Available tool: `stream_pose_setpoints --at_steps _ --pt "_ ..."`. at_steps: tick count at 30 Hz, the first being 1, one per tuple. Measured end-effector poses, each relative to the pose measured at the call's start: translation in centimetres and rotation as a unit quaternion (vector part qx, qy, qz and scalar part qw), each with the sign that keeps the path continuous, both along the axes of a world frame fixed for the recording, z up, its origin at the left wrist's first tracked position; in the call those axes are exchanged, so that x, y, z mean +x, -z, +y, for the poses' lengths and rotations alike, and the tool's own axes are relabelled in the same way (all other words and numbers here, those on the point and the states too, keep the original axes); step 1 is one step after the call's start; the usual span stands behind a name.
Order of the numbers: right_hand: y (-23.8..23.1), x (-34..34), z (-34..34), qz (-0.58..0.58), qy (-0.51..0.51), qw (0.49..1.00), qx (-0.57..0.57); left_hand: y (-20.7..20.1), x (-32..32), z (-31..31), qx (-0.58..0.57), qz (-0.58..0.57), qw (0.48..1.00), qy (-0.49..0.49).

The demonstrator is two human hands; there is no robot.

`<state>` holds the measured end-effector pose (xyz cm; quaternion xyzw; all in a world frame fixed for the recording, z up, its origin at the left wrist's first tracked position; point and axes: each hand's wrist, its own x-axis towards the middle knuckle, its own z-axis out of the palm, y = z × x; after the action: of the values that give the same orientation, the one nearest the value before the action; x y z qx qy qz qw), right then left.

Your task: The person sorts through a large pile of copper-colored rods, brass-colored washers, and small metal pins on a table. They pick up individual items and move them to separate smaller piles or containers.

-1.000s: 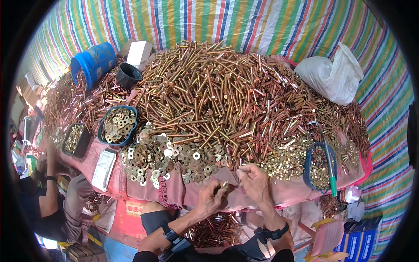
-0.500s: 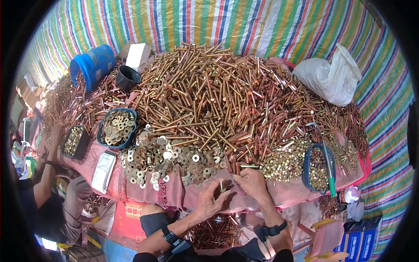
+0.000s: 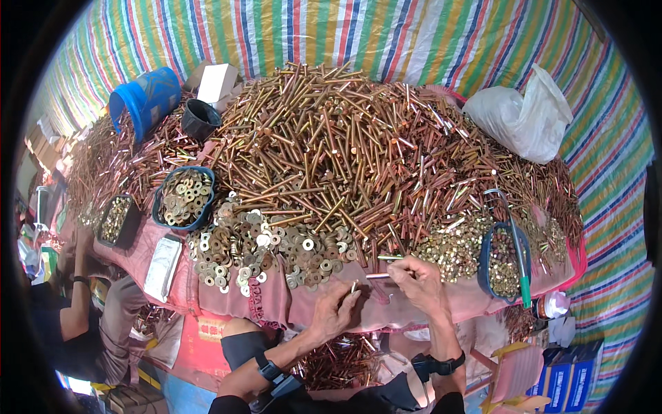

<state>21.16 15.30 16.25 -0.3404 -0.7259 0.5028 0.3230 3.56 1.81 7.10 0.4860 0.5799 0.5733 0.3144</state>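
Note:
My left hand (image 3: 334, 312) is closed, pinching a small shiny metal piece that looks like the end of a bolt (image 3: 354, 286) between thumb and fingertips. To its right, my right hand (image 3: 419, 284) grips a bolt (image 3: 376, 276), its bright shank pointing left toward the left hand. A gap lies between the two pieces. Both hands are just above the pink cloth (image 3: 303, 301) at the near edge of the heap. Washers (image 3: 307, 259) lie scattered beyond my left hand. Gold-coloured nuts (image 3: 448, 252) are piled beyond my right hand.
A large heap of long bolts (image 3: 331, 145) fills the middle. Around it stand a tub of washers (image 3: 208, 215), a tub of nuts (image 3: 488, 281) with a green-handled tool (image 3: 525, 293), a blue bucket (image 3: 155, 103) and a white sack (image 3: 507, 121). A co-worker's arm (image 3: 79, 297) is at left.
My right hand has drawn back from the heap's edge, slightly right, with a bolt showing in its grip. The left fingers have closed more around their piece.

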Motion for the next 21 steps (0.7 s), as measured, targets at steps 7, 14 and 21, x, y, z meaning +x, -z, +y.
stream_pose_setpoints --at_steps 7,14,21 --pt "-2.2 -2.3 -0.8 -0.028 -0.013 0.999 -0.027 0.0 -0.2 0.1 0.007 0.033 0.999 0.0" --pt "-3.5 -4.3 -1.8 -0.091 -0.025 0.957 0.273 0.1 0.1 0.1 0.028 0.036 0.999 -0.004" --pt "-3.0 -5.8 -2.7 -0.107 -0.06 0.943 0.31 1.0 -0.2 -0.1 0.045 0.026 0.998 0.031"
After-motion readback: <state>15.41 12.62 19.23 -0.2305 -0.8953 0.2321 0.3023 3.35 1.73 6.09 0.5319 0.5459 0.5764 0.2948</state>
